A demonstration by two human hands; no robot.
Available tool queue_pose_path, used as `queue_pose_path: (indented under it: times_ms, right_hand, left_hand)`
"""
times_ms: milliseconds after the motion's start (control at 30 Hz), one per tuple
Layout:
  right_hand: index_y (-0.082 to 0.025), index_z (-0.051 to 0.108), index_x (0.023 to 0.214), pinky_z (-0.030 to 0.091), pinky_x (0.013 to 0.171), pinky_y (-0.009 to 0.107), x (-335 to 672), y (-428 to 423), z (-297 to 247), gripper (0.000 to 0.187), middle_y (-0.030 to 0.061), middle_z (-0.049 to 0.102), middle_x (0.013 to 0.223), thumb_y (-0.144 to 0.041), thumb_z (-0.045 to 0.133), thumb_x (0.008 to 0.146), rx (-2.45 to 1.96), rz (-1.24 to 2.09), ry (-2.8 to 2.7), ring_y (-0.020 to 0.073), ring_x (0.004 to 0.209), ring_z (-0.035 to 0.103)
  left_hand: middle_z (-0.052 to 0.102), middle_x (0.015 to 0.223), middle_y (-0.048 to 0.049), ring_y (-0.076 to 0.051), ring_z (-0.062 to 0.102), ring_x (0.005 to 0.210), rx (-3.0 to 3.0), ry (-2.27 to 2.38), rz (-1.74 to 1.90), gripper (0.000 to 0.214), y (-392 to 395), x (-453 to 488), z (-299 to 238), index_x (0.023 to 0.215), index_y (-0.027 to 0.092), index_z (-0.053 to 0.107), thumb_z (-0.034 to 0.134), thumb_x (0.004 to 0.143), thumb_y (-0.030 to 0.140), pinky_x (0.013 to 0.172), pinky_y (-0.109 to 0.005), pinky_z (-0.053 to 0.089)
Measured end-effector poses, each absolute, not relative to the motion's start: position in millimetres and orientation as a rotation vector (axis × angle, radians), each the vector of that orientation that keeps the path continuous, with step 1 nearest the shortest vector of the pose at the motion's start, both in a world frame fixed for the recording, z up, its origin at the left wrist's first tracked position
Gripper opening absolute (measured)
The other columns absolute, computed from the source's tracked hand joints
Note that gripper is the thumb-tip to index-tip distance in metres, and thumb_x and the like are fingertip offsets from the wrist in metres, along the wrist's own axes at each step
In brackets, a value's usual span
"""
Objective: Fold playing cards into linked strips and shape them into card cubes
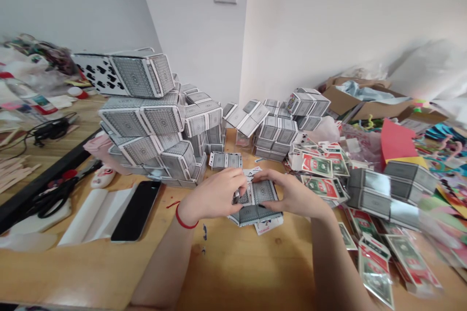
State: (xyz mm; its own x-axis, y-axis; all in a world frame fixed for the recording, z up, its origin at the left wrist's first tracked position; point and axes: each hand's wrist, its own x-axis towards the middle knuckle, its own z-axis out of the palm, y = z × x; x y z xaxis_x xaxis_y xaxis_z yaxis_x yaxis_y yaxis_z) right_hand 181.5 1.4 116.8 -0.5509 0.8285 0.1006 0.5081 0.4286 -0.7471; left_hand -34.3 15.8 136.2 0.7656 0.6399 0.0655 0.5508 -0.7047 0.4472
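Note:
A box-like block folded from grey-backed playing cards (265,191) lies on the wooden table before me, between my two hands. My left hand (218,190), a red cord at its wrist, has its fingers curled down against the block's left side; its fingertips are partly hidden. With thumb and fingers spread across the right part, my right hand (292,193) grips the same block. A loose card (269,226) sticks out under its near edge. Just behind my left hand sits a small card block (225,160).
Stacked card blocks (146,121) tower at the left, and a lower stack (279,131) stands behind. Opened red-green card boxes (375,262) and joined card blocks (372,194) spread to the right. A black phone (136,211) and scissors (60,194) lie left.

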Motion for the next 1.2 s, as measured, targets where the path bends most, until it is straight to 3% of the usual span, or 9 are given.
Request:
queue_pose_path:
  times_ms: [1200]
  right_hand:
    - [-0.022,0.050,0.110,0.043,0.088,0.034,177.2,2.4,113.4,0.050,0.0047,0.058,0.107,-0.016,0.066,0.064,-0.991,1.107,-2.161,0.0190,0.099,0.055]
  left_hand:
    - [0.046,0.084,-0.0008,-0.014,0.045,0.082,2.488,0.781,0.402,0.012,14.0,-36.8,142.2,0.071,0.018,0.045,0.056,0.068,0.017,0.071,-0.025,0.036]
